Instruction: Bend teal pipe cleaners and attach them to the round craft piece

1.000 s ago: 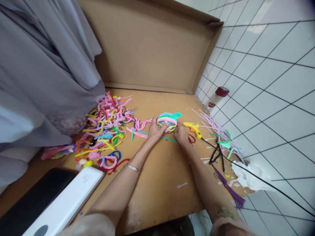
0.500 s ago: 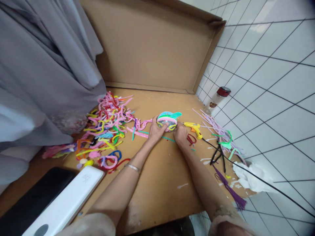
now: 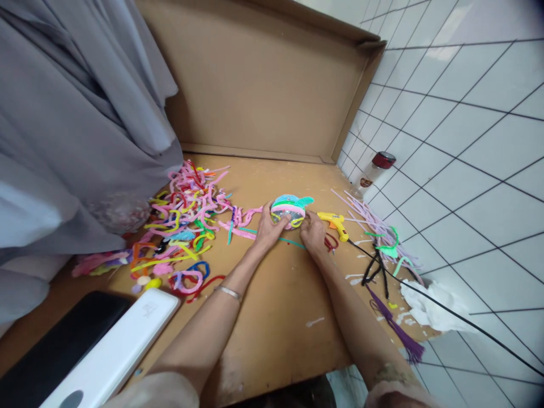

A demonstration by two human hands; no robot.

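Note:
My left hand (image 3: 268,228) is wrapped round a small clear ball (image 3: 287,212) banded with pink, green and blue pipe cleaners, its thumb across the near side. A teal pipe-cleaner flap sticks out at the ball's upper right. Close against the ball's right side is my right hand (image 3: 313,232), fingers curled in; whatever they pinch is hidden. Just beyond the right hand lies a yellow glue gun (image 3: 335,224), its nozzle pointing toward that hand. Red-handled scissors (image 3: 331,242) lie partly behind the right hand. Pink and teal pipe cleaners (image 3: 240,230) lie left of the ball.
A tangled heap of coloured pipe cleaners (image 3: 187,209) covers the table's left side. Lilac stems (image 3: 361,209), a purple tassel (image 3: 402,331), white tissue (image 3: 429,306) and a red-capped bottle (image 3: 374,173) are at right. A white power bank (image 3: 127,340) lies front left. Cardboard (image 3: 263,79) stands behind.
My right hand has turned slightly beside the ball. The ball stays in my left hand at almost the same spot, and the view has shifted a little.

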